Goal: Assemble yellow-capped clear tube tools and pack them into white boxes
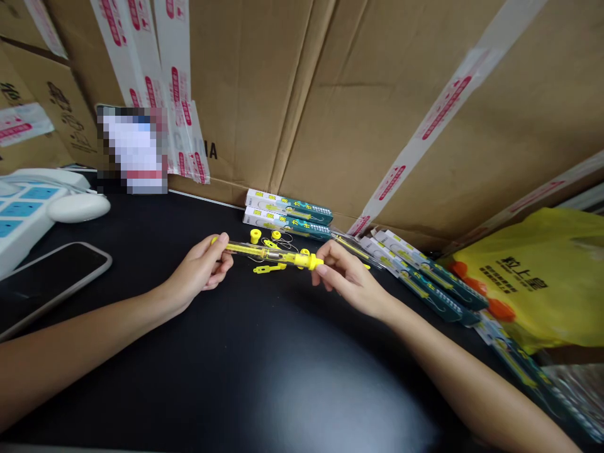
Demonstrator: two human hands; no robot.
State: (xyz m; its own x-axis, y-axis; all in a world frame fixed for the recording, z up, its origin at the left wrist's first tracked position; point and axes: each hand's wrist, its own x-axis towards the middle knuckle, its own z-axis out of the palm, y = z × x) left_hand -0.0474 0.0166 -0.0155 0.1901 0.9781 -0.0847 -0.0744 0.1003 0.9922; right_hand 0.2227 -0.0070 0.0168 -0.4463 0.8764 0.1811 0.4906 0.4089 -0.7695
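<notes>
A clear tubular spring scale [257, 251] with a yellow scale strip inside is held nearly level above the black table. Its left end is gripped between the thumb and fingers of my left hand [204, 264]. At the other end, my right hand [346, 274] pinches the yellow end cap [309, 260]. Just behind the tube lie small yellow parts: a round plug [255, 236], a smaller ring-like piece [276, 234] and a flat yellow tab [268, 268]. Thin wire hooks are tangled among them. Part of this pile is hidden by the tube.
Two printed boxes [287, 217] lie at the back, and several more boxes [425, 274] run along the right. A yellow bag [528, 277] stands beyond them. On the left are a phone [51, 283], a power strip [28, 207] and a white mouse-like object [79, 207]. Cardboard [255, 94] walls the back.
</notes>
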